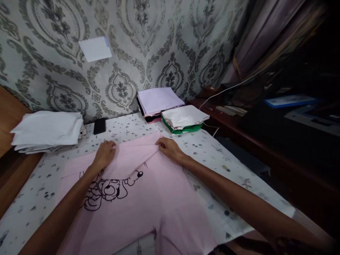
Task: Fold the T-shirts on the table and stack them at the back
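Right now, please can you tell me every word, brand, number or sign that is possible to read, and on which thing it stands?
No text can be read.
Pink garment: black cartoon drawing, no readable words.
White sheet on the wall: no legible writing.
Black phone: no readable brand.
Blue-edged item at right: too blurred to tell.

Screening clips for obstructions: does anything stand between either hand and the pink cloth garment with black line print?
Nothing visible does: the left hand touches the pink cloth garment, and the right hand pinches its folded edge.

Likely home room: damask wallpaper (122, 85), purple curtain (265, 28).
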Demonstrator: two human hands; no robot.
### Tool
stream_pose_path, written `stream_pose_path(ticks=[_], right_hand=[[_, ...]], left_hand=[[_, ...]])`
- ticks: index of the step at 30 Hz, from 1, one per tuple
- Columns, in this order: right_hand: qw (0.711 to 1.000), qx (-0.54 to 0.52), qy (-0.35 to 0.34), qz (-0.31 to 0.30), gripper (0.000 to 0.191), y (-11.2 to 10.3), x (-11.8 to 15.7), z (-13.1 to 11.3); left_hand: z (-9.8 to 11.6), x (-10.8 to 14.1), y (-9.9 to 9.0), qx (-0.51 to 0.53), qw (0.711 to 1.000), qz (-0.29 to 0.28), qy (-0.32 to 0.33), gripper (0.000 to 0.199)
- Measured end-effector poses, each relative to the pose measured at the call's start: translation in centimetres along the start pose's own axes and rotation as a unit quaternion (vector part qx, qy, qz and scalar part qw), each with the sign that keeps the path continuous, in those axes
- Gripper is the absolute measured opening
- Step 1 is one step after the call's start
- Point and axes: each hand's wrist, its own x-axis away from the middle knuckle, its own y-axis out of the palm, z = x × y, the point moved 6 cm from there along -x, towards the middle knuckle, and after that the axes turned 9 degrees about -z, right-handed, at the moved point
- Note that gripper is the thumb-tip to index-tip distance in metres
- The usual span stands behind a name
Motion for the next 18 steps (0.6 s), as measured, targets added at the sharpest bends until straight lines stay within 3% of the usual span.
stream_pose_path(ticks=[6,10,14,18], right_hand=[[0.997,0.058,-0.044,0.027,0.023,-0.7,-0.5,-1.3],[0.983,0.139,-0.122,-0.004,0.04,0.1,-2.1,-2.6],[0.977,0.182,-0.076,-0.079,0.056,2.2,-2.5,-0.1],[0.974,0.199,-0.074,-0.076,0.061,3.2,-2.2,2.3]], left_hand=[[4.3,1.4,-0.5,0.03,0.994,0.03,0.104,0.042],[6.4,0.0,2.0,0.034,0.992,-0.046,0.115,0.056],[7.5,-0.7,4.1,0.001,0.988,-0.125,0.091,0.065],[7.5,-0.1,3.8,0.006,0.984,-0.151,0.092,0.068]])
